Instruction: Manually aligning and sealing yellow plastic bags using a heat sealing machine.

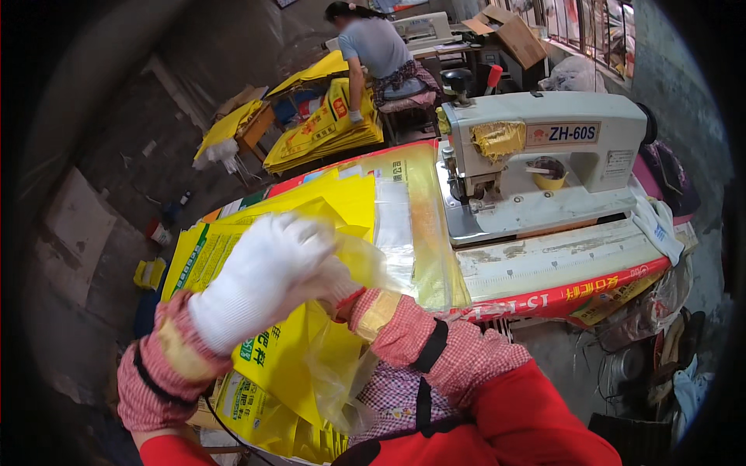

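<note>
My left hand (260,276), in a white knit glove, is raised over a yellow printed woven sack (280,353) that hangs off the table's near edge. My right hand (336,281), also gloved, is mostly hidden behind the left; its fingers close on the sack's clear plastic liner (369,264), which bunches up between both hands. More liner (338,380) sags below my right wrist. Both forearms wear red checked sleeve covers. More yellow sacks (342,198) lie flat on the table beyond my hands.
A white industrial sewing machine (544,155) stands on the table to the right. Behind it, another person (377,50) bends over a pile of yellow sacks (322,132). A cardboard box (513,35) sits at the back. Clutter lies on the floor at lower right.
</note>
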### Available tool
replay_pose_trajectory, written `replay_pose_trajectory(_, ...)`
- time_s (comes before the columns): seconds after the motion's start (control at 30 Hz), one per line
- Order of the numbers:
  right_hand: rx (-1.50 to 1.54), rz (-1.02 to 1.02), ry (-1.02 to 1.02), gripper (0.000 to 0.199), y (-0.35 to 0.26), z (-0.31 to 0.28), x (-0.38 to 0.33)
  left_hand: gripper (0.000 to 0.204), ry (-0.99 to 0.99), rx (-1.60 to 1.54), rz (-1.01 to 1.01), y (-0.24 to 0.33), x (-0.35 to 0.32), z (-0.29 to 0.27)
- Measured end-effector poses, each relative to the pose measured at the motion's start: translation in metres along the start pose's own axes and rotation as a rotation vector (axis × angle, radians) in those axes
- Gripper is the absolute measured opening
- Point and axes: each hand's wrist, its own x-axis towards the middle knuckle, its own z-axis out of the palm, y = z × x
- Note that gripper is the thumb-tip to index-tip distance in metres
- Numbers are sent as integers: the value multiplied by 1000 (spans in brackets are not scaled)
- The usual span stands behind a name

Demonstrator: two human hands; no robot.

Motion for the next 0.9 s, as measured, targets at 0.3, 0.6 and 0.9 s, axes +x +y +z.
replay_pose_trajectory(0.3, -1076, 158, -381, 52, -47, -10, -25, 26, -358, 413, -10, -17, 41, 77)
replay_pose_trajectory(0.6, -613, 293, -402, 66, 3, -43, -20, 24, -10, 432, -207, -83, 38, 53)
replay_pose_trajectory(0.9, -936, 460, -108, 38, 4, -64, -11, 25, -140, 585, -545, -95, 92, 43)
